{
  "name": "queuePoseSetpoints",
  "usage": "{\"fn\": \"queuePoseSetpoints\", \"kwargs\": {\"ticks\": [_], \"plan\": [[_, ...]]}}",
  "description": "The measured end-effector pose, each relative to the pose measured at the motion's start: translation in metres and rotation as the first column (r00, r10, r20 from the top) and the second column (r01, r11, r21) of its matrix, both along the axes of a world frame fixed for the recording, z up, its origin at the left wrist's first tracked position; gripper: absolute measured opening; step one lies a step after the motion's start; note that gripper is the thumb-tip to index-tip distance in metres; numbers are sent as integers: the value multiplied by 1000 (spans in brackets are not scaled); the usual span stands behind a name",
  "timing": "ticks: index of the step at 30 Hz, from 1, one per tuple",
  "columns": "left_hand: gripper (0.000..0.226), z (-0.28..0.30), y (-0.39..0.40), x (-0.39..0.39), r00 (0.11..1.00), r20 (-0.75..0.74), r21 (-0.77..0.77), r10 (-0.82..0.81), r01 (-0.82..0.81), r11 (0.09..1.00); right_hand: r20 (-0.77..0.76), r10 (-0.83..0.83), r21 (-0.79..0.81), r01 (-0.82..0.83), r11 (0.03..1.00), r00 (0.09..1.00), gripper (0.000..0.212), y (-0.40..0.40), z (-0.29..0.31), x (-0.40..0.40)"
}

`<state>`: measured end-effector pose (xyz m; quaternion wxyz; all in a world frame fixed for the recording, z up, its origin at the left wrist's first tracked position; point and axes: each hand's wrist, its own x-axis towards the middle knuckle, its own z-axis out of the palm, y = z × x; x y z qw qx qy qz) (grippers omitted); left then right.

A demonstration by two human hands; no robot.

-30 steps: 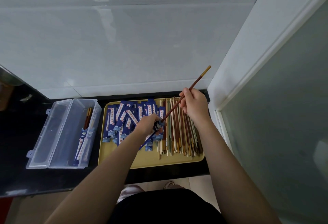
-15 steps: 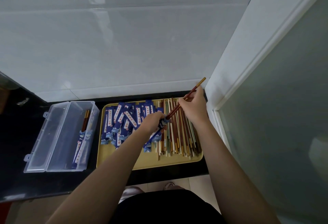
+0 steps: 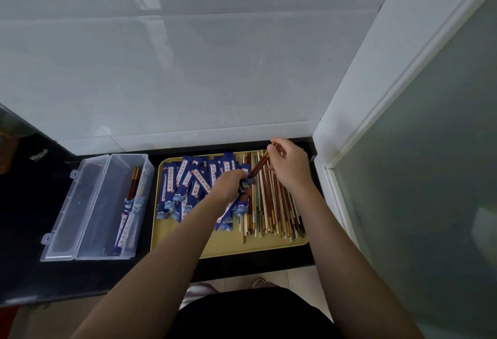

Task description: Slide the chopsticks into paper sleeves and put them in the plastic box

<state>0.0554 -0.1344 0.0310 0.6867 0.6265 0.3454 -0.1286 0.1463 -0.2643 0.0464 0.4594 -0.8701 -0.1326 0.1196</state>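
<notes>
we see the left hand (image 3: 228,184) with fingers curled around the mouth of a blue paper sleeve (image 3: 233,208), holding it above the yellow tray (image 3: 231,243). the sleeve hangs from that grip down toward the person, its lower end over the tray's bare part. the right hand (image 3: 289,165) pinches the top end of a pair of reddish-brown chopsticks (image 3: 259,165); the pair slants from that pinch down to the left hand, its lower end inside the sleeve mouth. how deep it sits in the sleeve we cannot tell, the left hand covers it.

just under and to the right of the left-hand grip lies the row of loose chopsticks (image 3: 271,209), brown, pale and greenish, on the tray's right side. to the left of that grip lies the heap of empty blue sleeves (image 3: 188,185), overlapping one another.

well apart to the left of both hands, off the tray, stands the clear plastic box (image 3: 80,204) on the black counter (image 3: 24,258), lid open. sleeved chopsticks (image 3: 130,209) lie along its right wall, brown ends sticking out of the sleeves at the far end.
</notes>
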Motion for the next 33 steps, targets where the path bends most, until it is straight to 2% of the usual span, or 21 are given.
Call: {"fn": "queuePoseSetpoints", "kwargs": {"ticks": [4,10,12,14,16,18,20,23,25,27,30,33], "plan": [[24,0,14,-10,999,11,19,33,-33,999,-57,14,18,-13,1000,998,39,17,-4,-11],[24,0,52,-39,996,80,137,27,-37,990,-244,-32,206,84,975,969,26,51,-3,-24],[22,0,74,-49,990,120,195,80,-103,975,-318,-46,280,140,950,947,24,71,-5,-30],[19,2,98,-57,969,169,297,178,-223,928,-365,-56,285,169,943,929,21,85,-9,-35],[20,0,133,-70,942,161,501,293,-334,798,-367,-48,193,127,973,929,20,100,-19,-43],[25,-8,167,-87,913,93,651,398,-358,669,-363,-39,63,66,996,931,21,113,-31,-54],[29,-14,189,-102,897,6,712,442,-314,628,-349,-19,-49,1,999,937,22,125,-42,-64],[27,-25,211,-119,904,-155,744,400,-159,649,-357,58,-226,-147,963,932,21,142,-55,-80],[23,-32,221,-126,906,-243,734,346,-62,676,-377,116,-367,-263,892,919,31,153,-66,-93],[21,-39,228,-131,910,-317,695,267,31,718,-401,100,-475,-300,827,911,38,162,-75,-103],[14,-40,232,-133,909,-377,652,177,125,748,-442,62,-537,-319,781,895,42,169,-82,-111],[16,-41,234,-133,921,-348,665,177,110,738,-482,29,-549,-328,769,876,39,173,-83,-115]]}}
